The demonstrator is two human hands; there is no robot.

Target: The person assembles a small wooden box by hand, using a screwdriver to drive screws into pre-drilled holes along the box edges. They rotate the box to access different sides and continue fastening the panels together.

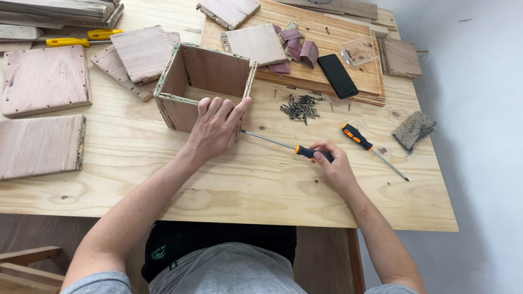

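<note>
My left hand [217, 126] grips the near wall of an open wooden box frame [212, 68] that stands on the plywood table [218, 179]. Its fingers curl over the top edge of that wall. My right hand [333, 163] holds the black-and-orange handle of a screwdriver [283, 145], which lies almost flat. The screwdriver's metal tip touches the box's lower right corner. A pile of dark screws [300, 107] lies just right of the box.
A second black-and-orange screwdriver [372, 148] lies right of my hand. A black phone [338, 75], a clear plastic box [358, 51] and sandpaper pieces [297, 49] rest on a board behind. Wooden panels [43, 81] lie at the left, near a yellow-handled tool [81, 39].
</note>
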